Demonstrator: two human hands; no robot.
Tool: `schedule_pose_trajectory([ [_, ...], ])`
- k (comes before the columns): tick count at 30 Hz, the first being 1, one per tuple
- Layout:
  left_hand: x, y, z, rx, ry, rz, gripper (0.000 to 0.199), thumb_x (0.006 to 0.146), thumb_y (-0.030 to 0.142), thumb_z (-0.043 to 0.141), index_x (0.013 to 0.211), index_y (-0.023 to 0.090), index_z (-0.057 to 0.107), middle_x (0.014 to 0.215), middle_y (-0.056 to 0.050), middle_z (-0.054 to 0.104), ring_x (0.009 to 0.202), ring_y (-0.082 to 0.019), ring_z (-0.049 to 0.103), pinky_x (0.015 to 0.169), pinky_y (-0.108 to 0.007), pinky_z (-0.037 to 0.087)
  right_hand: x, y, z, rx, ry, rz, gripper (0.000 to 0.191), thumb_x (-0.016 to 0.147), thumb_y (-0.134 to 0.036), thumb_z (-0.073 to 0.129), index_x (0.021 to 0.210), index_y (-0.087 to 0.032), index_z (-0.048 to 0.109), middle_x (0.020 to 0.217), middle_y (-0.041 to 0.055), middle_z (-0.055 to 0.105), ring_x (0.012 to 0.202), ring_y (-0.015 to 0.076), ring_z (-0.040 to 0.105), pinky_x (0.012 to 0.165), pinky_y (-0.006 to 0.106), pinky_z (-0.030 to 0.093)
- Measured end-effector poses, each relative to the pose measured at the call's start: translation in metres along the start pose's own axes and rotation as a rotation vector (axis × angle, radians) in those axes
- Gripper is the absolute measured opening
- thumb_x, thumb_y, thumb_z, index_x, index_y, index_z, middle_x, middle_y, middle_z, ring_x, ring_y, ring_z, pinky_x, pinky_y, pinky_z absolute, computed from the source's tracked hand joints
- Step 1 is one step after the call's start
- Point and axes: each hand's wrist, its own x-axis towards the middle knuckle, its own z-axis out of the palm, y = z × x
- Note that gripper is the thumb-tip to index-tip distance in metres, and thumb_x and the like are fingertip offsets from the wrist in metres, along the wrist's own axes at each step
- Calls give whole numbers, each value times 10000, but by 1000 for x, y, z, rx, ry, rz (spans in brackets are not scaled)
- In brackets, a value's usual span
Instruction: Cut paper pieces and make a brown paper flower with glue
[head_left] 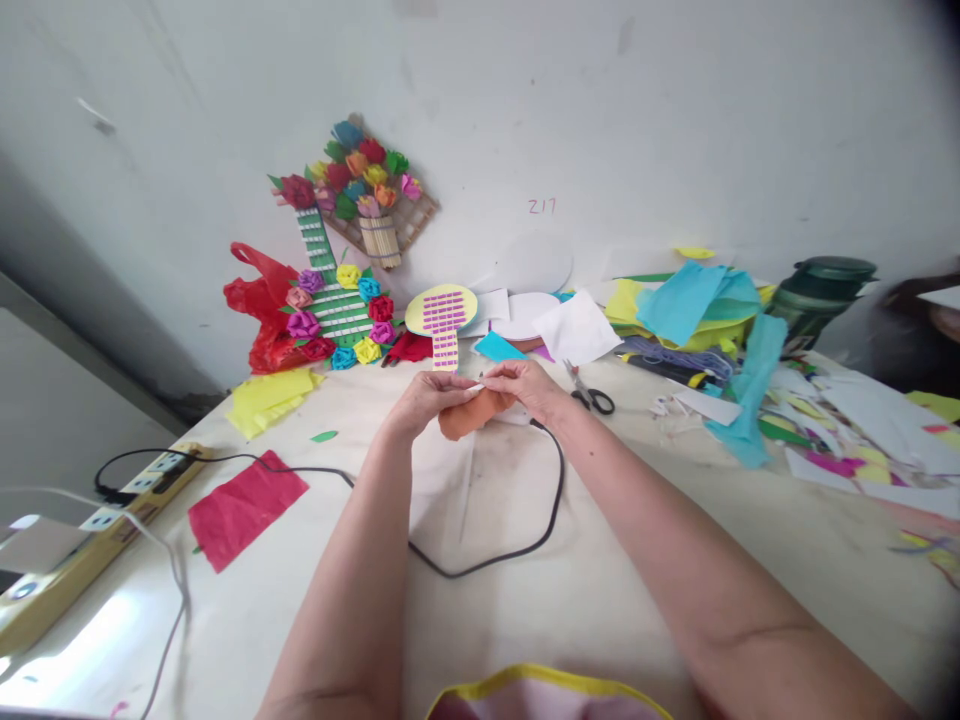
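Both my hands meet above the middle of the table and pinch a piece of orange crepe paper (pixel 474 416), which hangs below the fingers with a curved lower edge. My left hand (pixel 429 402) grips its upper left edge. My right hand (pixel 526 388) grips the upper right, and the fingertips of the two hands nearly touch. A small white bit shows at the fingertips; I cannot make out what it is. Just right of my right hand lies a pair of scissors (pixel 592 398) with black handles. A black cord (pixel 517 552) loops on the table under my wrists.
At the left are a power strip (pixel 135 500), a red crepe sheet (pixel 247 508) and yellow paper (pixel 274 400). Behind stand a flower-trimmed paper guitar (pixel 341 315) and a yellow paddle shape (pixel 442 312). Blue crepe (pixel 697 310), paper scraps (pixel 862 420) and a green bottle (pixel 817 300) sit right.
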Motion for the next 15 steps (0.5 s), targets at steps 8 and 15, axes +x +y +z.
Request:
schedule_pose_trajectory([
  [8, 0, 3, 4, 60, 90, -1, 318, 489, 308, 788, 731, 127, 690, 605, -19, 639, 547, -118, 553, 496, -214, 402, 0, -2, -2, -37, 7, 12, 228, 566, -348, 707, 688, -171, 630, 596, -16, 597, 566, 112, 533, 521, 233, 397],
  [15, 1, 9, 12, 94, 163, 47, 344, 461, 322, 794, 708, 111, 679, 577, -16, 627, 526, -120, 546, 498, -226, 404, 0, -1, -3, 26, -2, -5, 224, 587, -331, 704, 734, -172, 645, 629, -16, 601, 573, 106, 538, 518, 229, 417],
])
